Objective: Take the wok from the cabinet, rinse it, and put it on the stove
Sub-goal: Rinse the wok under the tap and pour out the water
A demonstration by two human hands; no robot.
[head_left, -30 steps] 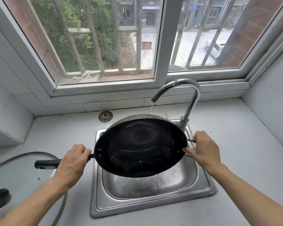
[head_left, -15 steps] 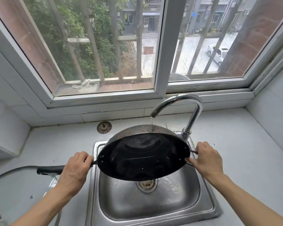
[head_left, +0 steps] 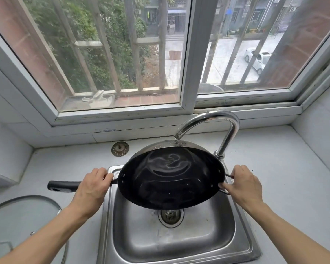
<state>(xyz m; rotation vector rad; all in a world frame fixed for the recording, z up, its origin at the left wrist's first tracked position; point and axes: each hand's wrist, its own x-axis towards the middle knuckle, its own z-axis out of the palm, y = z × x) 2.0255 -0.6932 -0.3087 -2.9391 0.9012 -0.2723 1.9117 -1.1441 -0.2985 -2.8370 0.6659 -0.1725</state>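
The window (head_left: 122,54) fills the upper half of the view, its top cut off by the frame edge. Below it the pale countertop (head_left: 274,168) runs out of view on both sides. The steel sink (head_left: 179,241) is set into it; the near rim is cut off at the bottom, and its far half is hidden behind the wok. The wok (head_left: 171,178) is held in the air above the sink, tilted with its dark inside facing the person. Its long axis runs left to right: the black handle (head_left: 64,186) points left, out over the countertop. A glass lid (head_left: 25,216) lies at lower left, partly cut off. The curved faucet (head_left: 225,130) drips onto the wok's far rim. The left hand (head_left: 92,189) is clenched around the handle where it meets the pan. The right hand (head_left: 242,185) grips the small wire loop on the opposite rim, mostly hiding it. A loose strainer (head_left: 120,149) sits behind the sink. The drain (head_left: 171,216) is half hidden under the wok.
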